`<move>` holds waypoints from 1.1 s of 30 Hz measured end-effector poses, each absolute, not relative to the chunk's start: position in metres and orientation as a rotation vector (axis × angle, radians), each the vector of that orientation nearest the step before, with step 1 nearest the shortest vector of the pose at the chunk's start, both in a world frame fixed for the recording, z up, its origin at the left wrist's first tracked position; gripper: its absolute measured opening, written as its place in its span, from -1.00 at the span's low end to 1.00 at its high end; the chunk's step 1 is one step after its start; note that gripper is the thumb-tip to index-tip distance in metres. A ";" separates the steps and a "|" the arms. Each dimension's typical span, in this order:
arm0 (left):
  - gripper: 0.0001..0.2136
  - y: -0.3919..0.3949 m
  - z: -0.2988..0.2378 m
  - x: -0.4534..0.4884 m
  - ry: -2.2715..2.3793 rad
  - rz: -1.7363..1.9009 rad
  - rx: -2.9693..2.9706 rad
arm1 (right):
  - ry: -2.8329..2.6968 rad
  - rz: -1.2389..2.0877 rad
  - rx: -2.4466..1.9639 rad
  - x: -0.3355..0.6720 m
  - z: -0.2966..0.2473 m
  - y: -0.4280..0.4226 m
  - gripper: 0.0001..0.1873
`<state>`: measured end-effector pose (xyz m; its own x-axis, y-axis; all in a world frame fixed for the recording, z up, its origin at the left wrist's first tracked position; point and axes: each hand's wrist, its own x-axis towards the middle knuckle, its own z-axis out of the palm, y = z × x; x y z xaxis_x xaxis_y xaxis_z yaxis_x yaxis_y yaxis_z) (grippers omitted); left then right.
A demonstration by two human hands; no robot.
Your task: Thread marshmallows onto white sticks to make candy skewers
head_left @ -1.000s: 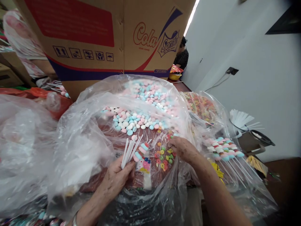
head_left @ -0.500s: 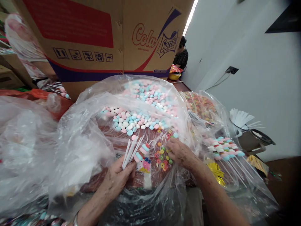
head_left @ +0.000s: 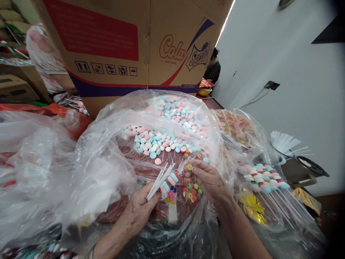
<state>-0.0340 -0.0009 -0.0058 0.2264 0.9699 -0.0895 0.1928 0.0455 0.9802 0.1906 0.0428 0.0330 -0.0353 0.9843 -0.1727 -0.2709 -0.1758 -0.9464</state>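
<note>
My left hand (head_left: 140,210) is closed round a bunch of white sticks (head_left: 159,180), one of them threaded with pink and blue candies (head_left: 169,181). My right hand (head_left: 208,180) pinches a small yellow ring candy (head_left: 189,167) just right of the stick tips. Below it lie several loose coloured ring candies (head_left: 192,187) on clear plastic over a brown tray. A heap of pink, blue and white marshmallow candies (head_left: 159,142) lies further back inside the open plastic bag (head_left: 105,158).
A big Cola Sprite carton (head_left: 129,50) stands behind the bag. Finished candy skewers (head_left: 265,178) lie at right beside another candy bag (head_left: 234,124), spare sticks in a holder (head_left: 284,144) and a dark pot (head_left: 309,167). A seated person (head_left: 212,68) is far back. Crumpled plastic fills the left.
My right hand lifted off the ring candies with a yellow ring pinched and moved toward the sticks. The view shifted slightly; my left hand keeps the sticks.
</note>
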 end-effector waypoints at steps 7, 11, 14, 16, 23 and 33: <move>-0.72 -0.001 0.000 -0.033 1.207 0.872 1.435 | -1.197 1.246 -1.214 0.183 0.021 0.043 -0.72; -0.72 -0.002 0.001 -0.033 1.193 0.865 1.413 | -1.387 1.092 -1.289 0.188 0.017 0.043 -0.76; -0.72 -0.003 0.001 -0.034 1.193 0.859 1.401 | -1.420 1.070 -1.309 0.191 0.018 0.042 -0.78; -0.72 -0.003 0.000 -0.034 1.197 0.860 1.396 | -1.483 1.027 -1.285 0.190 0.020 0.043 -0.80; -0.74 -0.001 -0.002 -0.034 1.132 0.885 1.407 | -1.883 0.940 -1.130 0.184 0.031 0.044 -0.82; -0.67 -0.004 -0.007 -0.036 1.150 1.029 1.286 | -1.744 0.938 -1.339 0.183 0.046 0.063 -0.66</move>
